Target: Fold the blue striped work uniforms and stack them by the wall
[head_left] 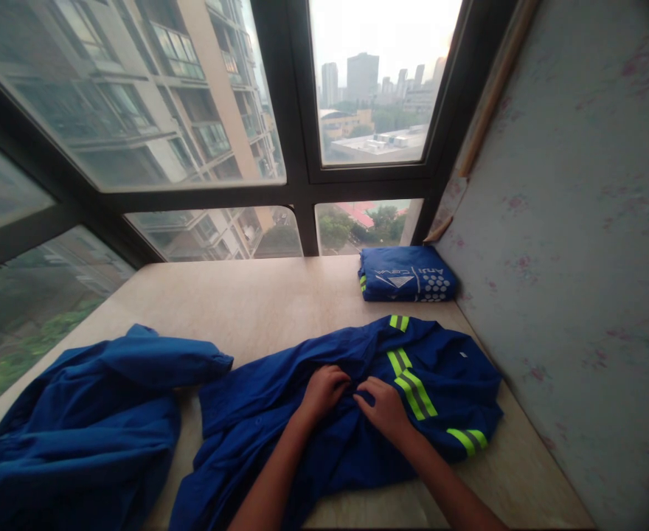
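Note:
A dark blue work jacket [296, 361] with yellow-green and grey reflective bands lies spread on the light ledge, its hem towards the left. My left hand [324, 391] rests on the middle of its front, fingers curled and pinching the cloth. Close by on the right, my right hand [383, 405] bends its thumb and fingers onto the same front edge. Only a small gap separates the two hands, and the exact bit of cloth between the fingertips is too small to make out. Small buttons show faintly along the front, left of my hands.
Another blue garment [92, 413] lies rumpled at the left of the ledge [236, 295]. A folded blue garment with white print [407, 276] sits at the back right corner. Dark-framed windows [302, 184] border the back and left; a papered wall [590, 243] stands on the right.

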Tool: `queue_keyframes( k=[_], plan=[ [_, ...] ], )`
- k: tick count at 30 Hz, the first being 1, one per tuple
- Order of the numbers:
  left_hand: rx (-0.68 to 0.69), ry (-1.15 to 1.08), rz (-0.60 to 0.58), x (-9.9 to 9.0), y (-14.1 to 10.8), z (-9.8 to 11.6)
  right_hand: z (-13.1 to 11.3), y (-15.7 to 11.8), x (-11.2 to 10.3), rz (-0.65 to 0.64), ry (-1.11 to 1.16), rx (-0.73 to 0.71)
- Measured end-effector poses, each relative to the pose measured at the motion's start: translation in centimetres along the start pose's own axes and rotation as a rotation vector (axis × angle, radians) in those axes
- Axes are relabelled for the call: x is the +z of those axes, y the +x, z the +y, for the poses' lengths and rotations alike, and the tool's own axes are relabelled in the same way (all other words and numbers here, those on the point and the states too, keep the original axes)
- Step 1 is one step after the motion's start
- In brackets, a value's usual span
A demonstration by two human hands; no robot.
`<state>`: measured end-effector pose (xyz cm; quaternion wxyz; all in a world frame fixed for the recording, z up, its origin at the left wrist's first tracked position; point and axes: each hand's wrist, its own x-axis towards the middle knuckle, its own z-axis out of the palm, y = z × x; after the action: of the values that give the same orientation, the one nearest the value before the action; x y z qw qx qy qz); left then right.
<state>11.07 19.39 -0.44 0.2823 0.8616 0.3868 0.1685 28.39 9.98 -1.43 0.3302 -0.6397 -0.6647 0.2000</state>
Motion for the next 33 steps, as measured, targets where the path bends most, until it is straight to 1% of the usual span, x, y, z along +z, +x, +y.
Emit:
queue_keyframes(
  k=[2,5,7,8,10,11,13,14,16,18,21,23,25,27,29,33],
  plan=[
    [-0.070,0.021,0.096,-0.9,0.7,-0.3,-0.4,-1.0,-0.8,-0.009,-0.008,-0.104],
    [-0.181,0.049,0.255,-3.0,2.7,-1.0,-0.7,-2.6,-2.2,-0.066,-0.100,-0.234],
    [-0.227,0.054,0.321,-4.3,4.3,-1.2,-0.7,-3.5,-3.0,-0.115,-0.189,-0.251],
    [-0.232,0.050,0.330,-4.9,5.0,-1.2,-0.7,-3.7,-3.4,-0.134,-0.230,-0.226],
    [-0.198,0.029,0.300,-5.7,5.6,-0.8,-0.7,-3.7,-4.0,-0.150,-0.298,-0.115],
    [-0.170,0.017,0.273,-6.0,5.4,-0.5,-0.8,-3.5,-4.3,-0.147,-0.328,-0.048],
    [-0.127,-0.001,0.228,-6.3,4.1,0.1,-1.4,-2.5,-4.7,-0.117,-0.372,0.054],
    [-0.123,-0.003,0.215,-6.4,3.1,0.2,-1.8,-1.9,-4.7,-0.095,-0.378,0.079],
    [-0.145,0.000,0.202,-6.5,0.6,0.2,-3.0,-0.4,-4.5,-0.065,-0.350,0.068],
    [-0.175,0.008,0.175,-6.5,-2.1,-0.2,-4.4,1.2,-3.7,-0.079,-0.290,0.010],
    [-0.191,0.027,0.099,-6.4,-4.9,-0.9,-6.2,3.1,-1.6,-0.184,-0.257,-0.062],
    [-0.187,0.042,0.046,-6.2,-5.8,-1.2,-6.7,3.7,0.0,-0.271,-0.298,-0.042],
    [-0.178,0.058,0.008,-6.0,-5.9,-1.2,-6.6,3.9,1.1,-0.331,-0.325,0.012],
    [-0.163,0.071,-0.011,-5.9,-5.3,-1.1,-6.1,3.9,1.5,-0.355,-0.313,0.044],
    [-0.126,0.069,-0.030,-5.8,-4.3,-0.9,-5.4,3.6,1.3,-0.344,-0.241,0.036],
    [-0.016,0.008,-0.091,-5.6,-2.6,-0.9,-4.5,3.3,0.8,-0.256,-0.028,-0.017]
  ],
)
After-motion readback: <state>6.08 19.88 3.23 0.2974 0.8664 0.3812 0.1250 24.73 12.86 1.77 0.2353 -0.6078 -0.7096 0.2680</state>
